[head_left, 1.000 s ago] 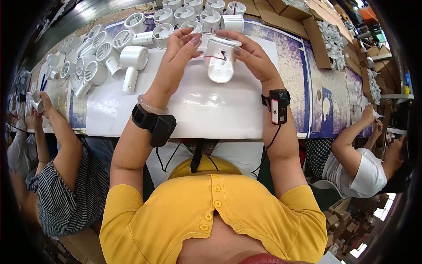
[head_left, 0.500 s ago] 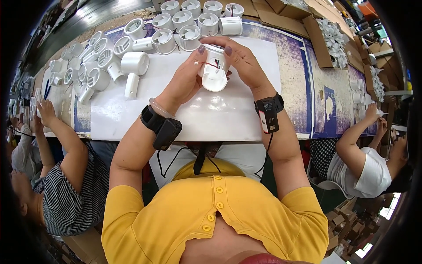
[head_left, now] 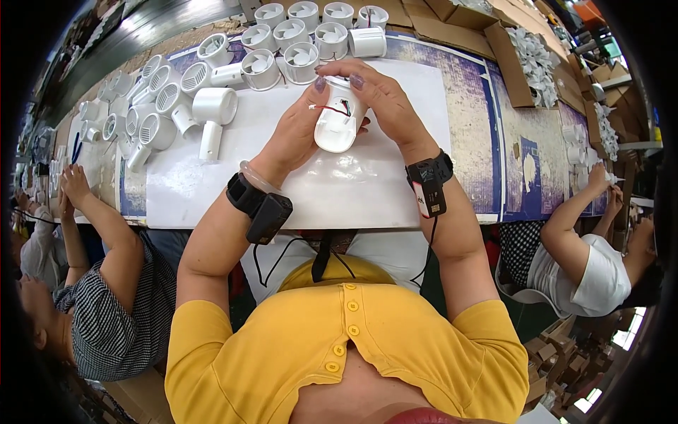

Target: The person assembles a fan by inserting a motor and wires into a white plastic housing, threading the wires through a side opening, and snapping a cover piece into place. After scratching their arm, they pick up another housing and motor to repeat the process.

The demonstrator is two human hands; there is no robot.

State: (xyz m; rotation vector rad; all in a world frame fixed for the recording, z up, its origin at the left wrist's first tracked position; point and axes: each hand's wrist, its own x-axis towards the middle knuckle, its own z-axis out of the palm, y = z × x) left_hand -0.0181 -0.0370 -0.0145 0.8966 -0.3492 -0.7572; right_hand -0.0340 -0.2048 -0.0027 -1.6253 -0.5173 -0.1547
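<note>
The person in the yellow shirt (head_left: 346,353) holds a white shell (head_left: 337,126) in both hands, up over the white sheet (head_left: 339,191) that covers the middle of the table (head_left: 487,141). The shell is a rounded plastic housing, open side up, tilted a little toward the person's left. Thin red and dark wires (head_left: 332,109) run across its open top.

The left hand (head_left: 293,138) cups the shell from the side, its grip closed on it, thumb up at the rim. The right hand (head_left: 378,99) comes over the top and far side, fingers curled down on the shell's upper end, so that grip is clamped on it too. Each wrist wears a black band: the left band (head_left: 259,207) carries a dark block, the right band (head_left: 429,185) a smaller block with a cable hanging from it.

Beyond the hands, at the far edge of the sheet, stand rows of white fan housings (head_left: 300,35), round mouths up, with blades visible inside. More of them (head_left: 159,116) lie in a cluster to the left, some with short handles, well apart from the held shell. Open cardboard boxes (head_left: 522,53) with small white parts sit at the far right of the table.

A second person in a striped top (head_left: 106,325) sits at the left, arm reaching up onto the table. A third in a white shirt (head_left: 593,272) sits at the right, hands busy at the table's edge.
</note>
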